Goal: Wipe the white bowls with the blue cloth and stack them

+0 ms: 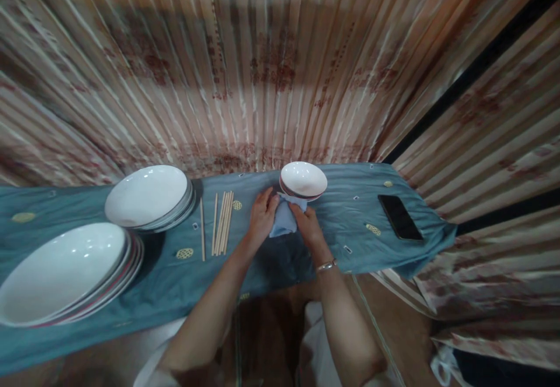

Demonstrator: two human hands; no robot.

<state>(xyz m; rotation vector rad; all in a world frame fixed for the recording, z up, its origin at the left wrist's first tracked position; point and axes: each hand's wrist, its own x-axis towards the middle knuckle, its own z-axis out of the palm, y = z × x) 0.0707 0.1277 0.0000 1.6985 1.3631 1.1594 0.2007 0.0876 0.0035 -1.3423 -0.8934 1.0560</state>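
Note:
A light blue cloth is stretched between my two hands, just in front of a small stack of white bowls. At the cloth's left edge, my left hand grips it with the thumb along its top corner. My right hand pinches the cloth's right side, its fingertips partly hidden behind the fabric. The cloth's top edge comes up close to the bowls' rim; whether it touches them I cannot tell. Several wooden chopsticks lie side by side to the left of my left hand.
Two stacks of white dishes stand on the left, a nearer stack and a farther stack. A black phone lies at the right. The table has a teal patterned cloth. Pleated curtains hang directly behind and to the right.

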